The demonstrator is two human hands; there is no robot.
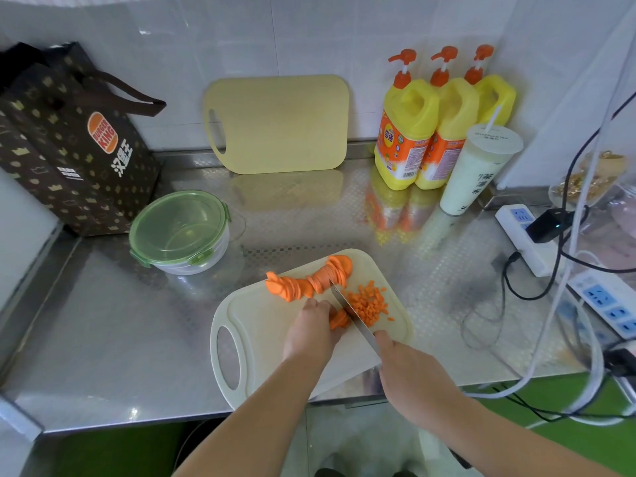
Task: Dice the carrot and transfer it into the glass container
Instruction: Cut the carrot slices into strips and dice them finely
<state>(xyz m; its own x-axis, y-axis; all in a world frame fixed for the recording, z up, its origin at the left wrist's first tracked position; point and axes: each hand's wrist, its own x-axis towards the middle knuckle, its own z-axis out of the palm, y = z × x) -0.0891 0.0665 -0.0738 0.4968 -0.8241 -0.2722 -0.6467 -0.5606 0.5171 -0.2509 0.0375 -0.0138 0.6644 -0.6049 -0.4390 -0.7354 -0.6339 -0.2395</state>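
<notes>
Standing by the long stainless steel counter here. Biggest stuff first: one brown printed paper bag, then two cutting boards, a pale yellow plastic board leaning on the wall and the white plastic cutting board in use. Three yellow dish-soap bottles stand at the back. The one round glass container with a green clip lid sits left of the white board with its lid on, so that has to come off before anything goes in. The left hand has its fingers bent down over a small stack of slices, pinning it to the board. The right hand is wrapped round the handle of the one steel kitchen knife. The fanned row of orange carrot rounds looks stiff, light and a bit slidey, so I'd hold it from the top, fingertips tucked back. The heap of orange carrot dice would scatter easily, so scooping with the blade seems best.
</notes>
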